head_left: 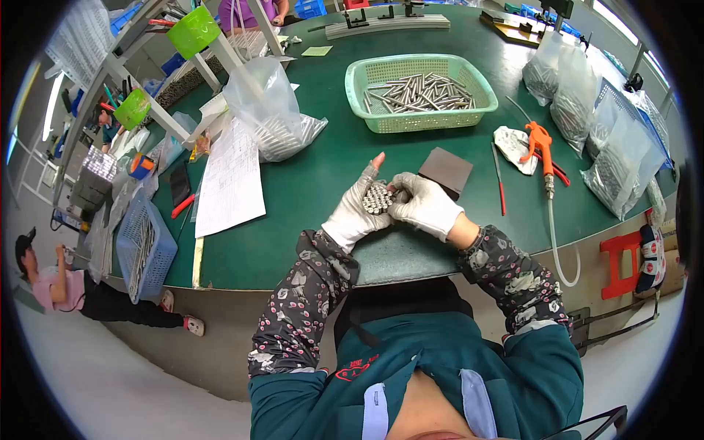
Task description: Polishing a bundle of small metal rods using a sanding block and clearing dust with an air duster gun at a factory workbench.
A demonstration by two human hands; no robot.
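Head view: left hand (349,214) and right hand (427,207) met on a bundle of metal pins (377,199)

And there it was, dead centre: the left hand's fingers curled around the bundle of metal pins, its round ends packed in a tight cluster, while the right hand's fingers drew in narrow against its right side. The left seemed to be the cradle, gathering the pins into one unit; the right apparently braced the open flank so none slid out. One bare left fingertip (378,160) poked up, clear of the cluster.

Now the arms! Forearms in dark patterned sleeves (302,304) angled in toward each other, bringing the white-gloved hands together above the near edge of the green surface (293,209), a compact and probably steady pose.

Just beyond the right hand lay a flat dark block (446,172). Farther out, a pale green basket (433,124) held loose pins (422,95) at all angles, presumably set ahead for either hand's reach. Off right, an orange air gun (539,139) rested beside a white cloth (511,147), likely parked there to leave the middle free.
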